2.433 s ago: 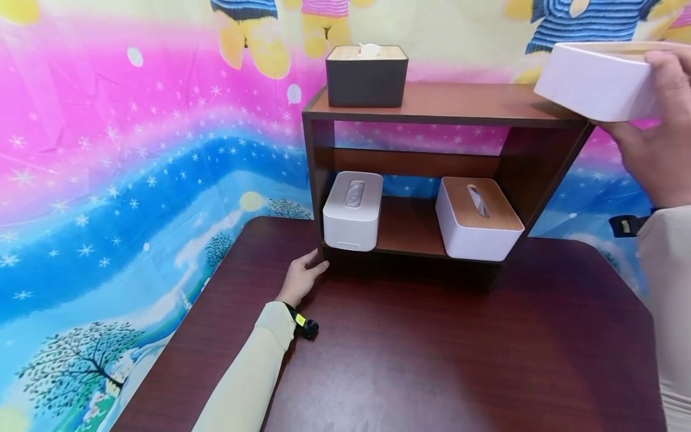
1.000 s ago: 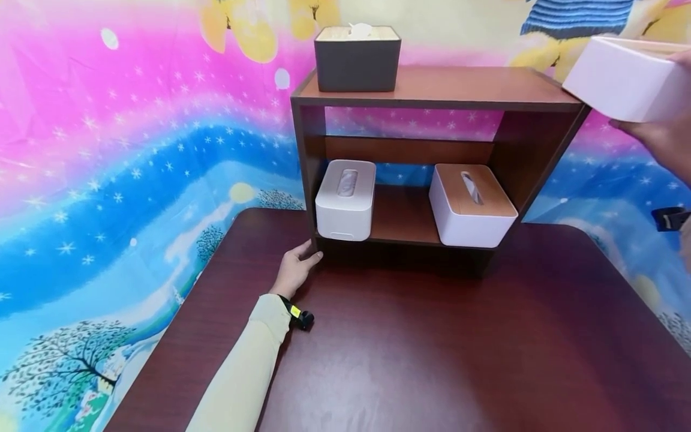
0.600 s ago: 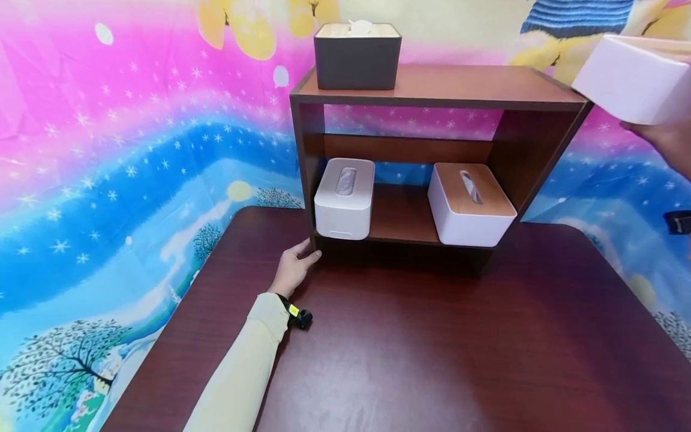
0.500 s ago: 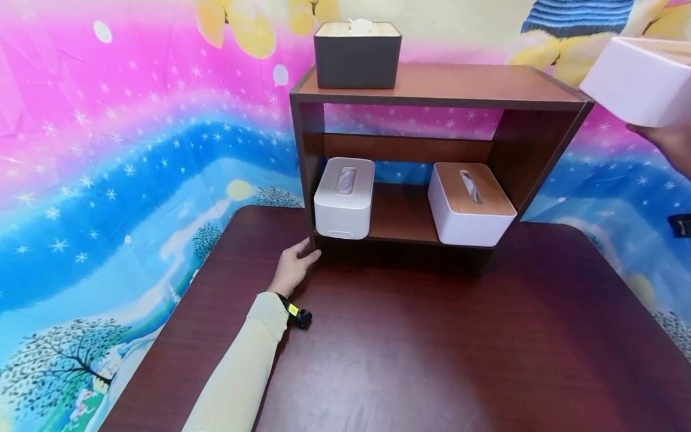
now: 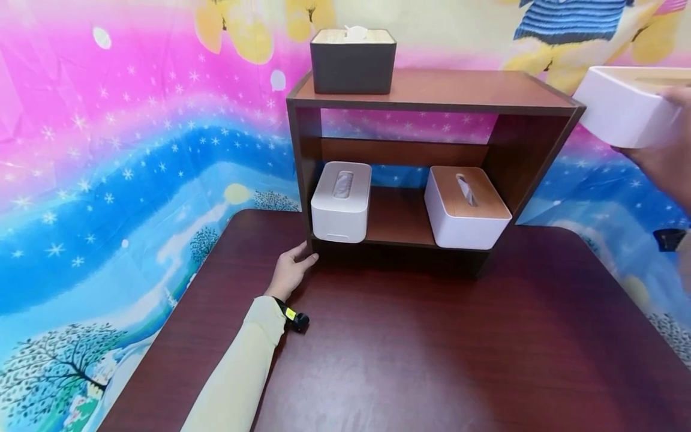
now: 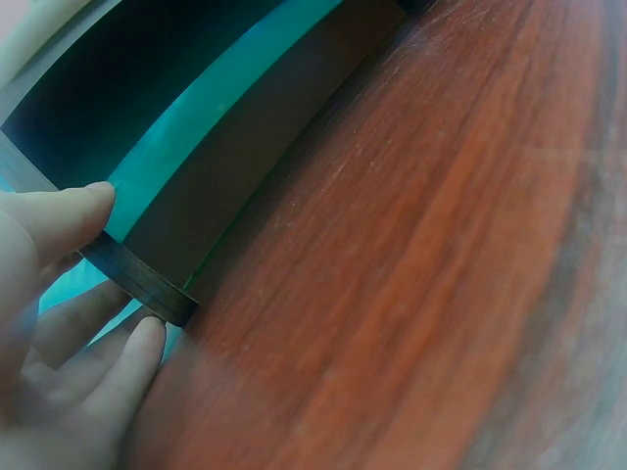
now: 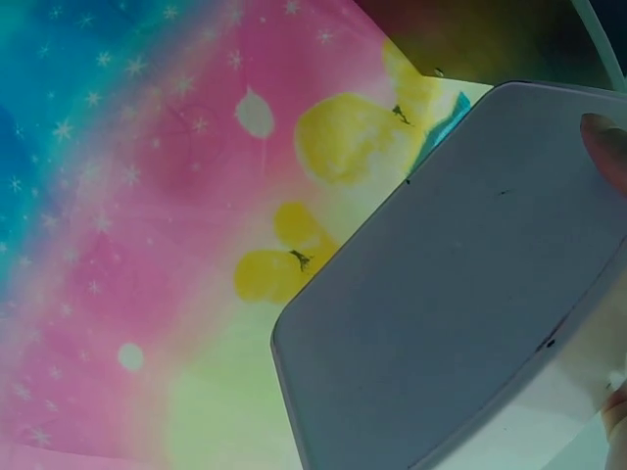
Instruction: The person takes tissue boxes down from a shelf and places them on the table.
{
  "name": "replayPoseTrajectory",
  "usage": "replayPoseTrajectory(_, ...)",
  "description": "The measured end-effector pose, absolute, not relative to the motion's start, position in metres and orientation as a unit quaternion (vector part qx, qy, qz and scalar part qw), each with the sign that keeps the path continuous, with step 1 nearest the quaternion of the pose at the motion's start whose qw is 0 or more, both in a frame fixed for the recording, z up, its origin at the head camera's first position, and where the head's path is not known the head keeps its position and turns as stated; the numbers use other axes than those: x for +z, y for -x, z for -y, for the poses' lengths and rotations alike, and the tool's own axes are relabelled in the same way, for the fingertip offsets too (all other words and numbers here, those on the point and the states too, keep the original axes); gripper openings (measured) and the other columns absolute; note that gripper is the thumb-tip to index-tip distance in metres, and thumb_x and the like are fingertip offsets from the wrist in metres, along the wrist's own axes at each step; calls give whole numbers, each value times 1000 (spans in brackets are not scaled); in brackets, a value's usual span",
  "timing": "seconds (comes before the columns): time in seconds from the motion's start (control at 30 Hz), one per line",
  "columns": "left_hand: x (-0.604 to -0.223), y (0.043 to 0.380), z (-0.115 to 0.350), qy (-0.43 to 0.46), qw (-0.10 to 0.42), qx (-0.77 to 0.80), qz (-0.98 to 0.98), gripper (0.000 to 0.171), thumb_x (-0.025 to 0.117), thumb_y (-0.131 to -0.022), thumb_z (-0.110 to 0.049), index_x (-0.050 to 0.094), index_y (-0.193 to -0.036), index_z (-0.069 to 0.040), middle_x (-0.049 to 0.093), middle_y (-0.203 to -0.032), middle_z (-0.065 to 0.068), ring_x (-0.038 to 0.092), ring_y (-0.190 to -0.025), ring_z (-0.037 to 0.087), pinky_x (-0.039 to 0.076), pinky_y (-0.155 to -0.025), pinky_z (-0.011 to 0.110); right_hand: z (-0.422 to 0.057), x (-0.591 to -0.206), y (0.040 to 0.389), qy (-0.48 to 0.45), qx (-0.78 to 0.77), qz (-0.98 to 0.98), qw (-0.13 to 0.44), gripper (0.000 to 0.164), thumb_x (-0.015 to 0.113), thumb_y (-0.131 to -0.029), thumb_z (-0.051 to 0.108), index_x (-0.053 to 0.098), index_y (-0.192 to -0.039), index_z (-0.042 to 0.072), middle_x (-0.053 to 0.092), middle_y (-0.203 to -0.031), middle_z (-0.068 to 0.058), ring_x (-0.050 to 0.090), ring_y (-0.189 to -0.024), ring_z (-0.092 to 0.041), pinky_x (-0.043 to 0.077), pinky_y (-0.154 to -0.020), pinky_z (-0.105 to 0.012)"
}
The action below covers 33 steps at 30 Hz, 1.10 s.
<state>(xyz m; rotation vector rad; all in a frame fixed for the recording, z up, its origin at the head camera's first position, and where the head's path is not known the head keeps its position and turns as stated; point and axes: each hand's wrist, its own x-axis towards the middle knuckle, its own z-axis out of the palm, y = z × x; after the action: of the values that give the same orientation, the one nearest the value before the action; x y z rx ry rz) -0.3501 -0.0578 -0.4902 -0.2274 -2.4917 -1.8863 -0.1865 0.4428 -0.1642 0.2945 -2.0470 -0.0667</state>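
In the head view my left hand (image 5: pixel 288 271) is at the foot of the brown shelf unit (image 5: pixel 518 90). The left wrist view shows its thumb and fingers on either side of the unit's dark side panel (image 6: pixel 142 279), gripping it. My right hand (image 5: pixel 661 153), partly out of frame, holds a white tissue box (image 5: pixel 621 111) with a light wood-coloured top, in the air by the unit's top right corner. In the right wrist view the box's flat underside (image 7: pixel 441 274) shows, with fingertips at its edge; the rest of that hand is hidden.
A dark grey tissue box (image 5: pixel 353 66) stands on the unit's top left. Inside, a white tissue box (image 5: pixel 341 210) sits left and a wood-topped one (image 5: pixel 466 210) right. The dark red table (image 5: pixel 405 348) runs in front; a patterned cloth (image 5: pixel 135 150) hangs behind.
The box in my right hand has moved right from over the unit's top, past its right corner, then lowered slightly. My left hand stays at the same spot; the head view has shifted a little.
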Motion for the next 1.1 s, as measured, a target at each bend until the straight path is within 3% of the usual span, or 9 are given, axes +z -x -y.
replayPoseTrajectory(0.27, -492, 349, 58, 71, -3, -602, 795, 54, 66, -80, -32, 48, -130, -24, 50, -126, 0, 39, -120, 15, 40, -90, 36, -443, -172, 184, -113, -43, 867, 484, 58, 66, -77, 6, 38, -127, 2, 38, -128, -20, 33, -121, -32, 29, -96, -49)
replayPoseTrajectory(0.93, -492, 350, 57, 70, 9, -601, 796, 52, 66, -80, -29, 49, -129, -24, 51, -125, -1, 38, -120, 14, 37, -93, 36, -456, -210, 195, -93, 19, 862, 498, 58, 69, -70, -4, 43, -121, -2, 39, -124, -23, 34, -118, -32, 33, -93, -52)
replayPoseTrajectory(1.1, -493, 352, 57, 71, 12, -599, 797, 51, 67, -80, -28, 50, -128, -25, 53, -122, -2, 40, -119, 13, 36, -93, 36, -459, -219, 195, -99, -1, 861, 499, 50, 63, -77, 11, 42, -120, -2, 38, -123, -25, 35, -117, -36, 32, -94, -49)
